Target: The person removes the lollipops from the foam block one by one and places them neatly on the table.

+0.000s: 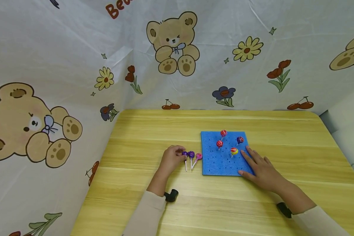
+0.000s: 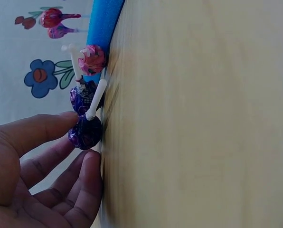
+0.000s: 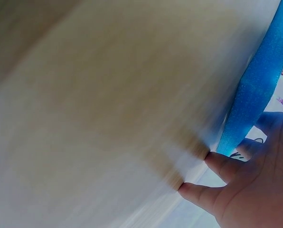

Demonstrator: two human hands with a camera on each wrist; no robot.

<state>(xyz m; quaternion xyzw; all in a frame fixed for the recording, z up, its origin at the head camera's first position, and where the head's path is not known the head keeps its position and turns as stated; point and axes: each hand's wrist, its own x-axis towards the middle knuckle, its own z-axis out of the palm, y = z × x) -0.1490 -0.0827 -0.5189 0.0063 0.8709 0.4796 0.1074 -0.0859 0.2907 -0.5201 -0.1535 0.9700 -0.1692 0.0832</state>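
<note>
My left hand (image 1: 173, 158) pinches the wrapped head of a dark purple lollipop (image 2: 86, 132) between thumb and fingers, low over the table. Right beside it lie another purple lollipop (image 1: 191, 154) and a pink lollipop (image 1: 199, 156), their white sticks pointing toward the front. A blue foam board (image 1: 212, 165) dotted with small holes lies just to the right of these. My right hand (image 1: 262, 172) rests with spread fingers on the board's right edge; in the right wrist view two fingertips touch the tabletop beside it.
Several lollipops stand upright in the board: a pink-red one (image 1: 223, 133) at the back, a red one (image 1: 219, 144), a dark purple-red one (image 1: 240, 140) and a yellow-red one (image 1: 234, 151). A cloth (image 1: 212, 75) printed with bears hangs behind the wooden table (image 1: 212, 209).
</note>
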